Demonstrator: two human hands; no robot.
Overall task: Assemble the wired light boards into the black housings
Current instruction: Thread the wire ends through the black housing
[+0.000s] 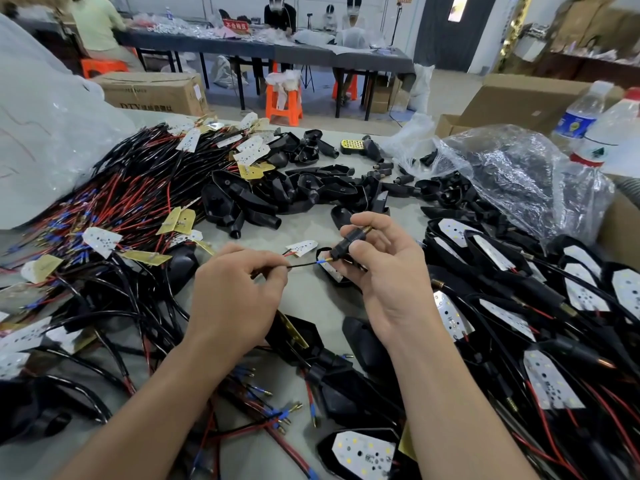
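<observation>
Seen from the head camera, the left hand is curled, pinching a thin black wire between thumb and forefinger just above the grey table. The wire runs right to a blue-sleeved terminal, which sits at the mouth of a black housing gripped by the right hand. That hand's thumb and fingers close round the housing's stem, whose brass threaded end sticks out to the far right; the housing's wider body hangs under the palm, near the middle of the table. A small white light board lies just beyond the wire. To the left spreads a heap of wired boards with red and black leads. Empty black housings are piled at the far centre. On the right lie housings with boards seated in them, and beyond them a crumpled clear plastic bag and a water bottle. Far off, people sit at a long table.
</observation>
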